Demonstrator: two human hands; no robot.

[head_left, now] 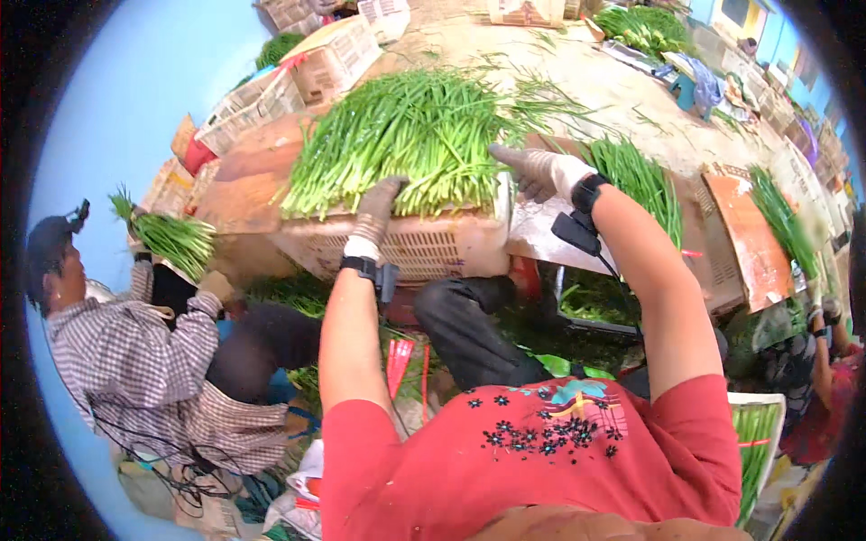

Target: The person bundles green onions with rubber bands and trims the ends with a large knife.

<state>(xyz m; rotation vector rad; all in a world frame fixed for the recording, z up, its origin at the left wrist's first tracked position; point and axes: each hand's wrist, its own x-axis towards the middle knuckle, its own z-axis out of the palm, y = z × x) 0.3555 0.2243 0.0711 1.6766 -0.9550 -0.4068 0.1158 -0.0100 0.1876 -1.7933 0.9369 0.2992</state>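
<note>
A wide pile of long green stalks with pale ends (397,135) lies on a pale perforated crate (397,248). My left hand (377,209), in a grey glove, has its fingers bent on stalks at the pile's near edge, partly hidden. My right hand (537,171), also gloved, is at the pile's right side, index finger stretched out and the others loosely bent and apart, holding nothing visible. Just right of it, a smaller bunch (636,185) rests on brown board.
A co-worker (126,352) at the left holds a green bunch (176,243); another person (825,388) is at the far right. Red strips (397,365) lie below my left arm. Stacked cartons (334,59) and more greens (645,32) stand farther back.
</note>
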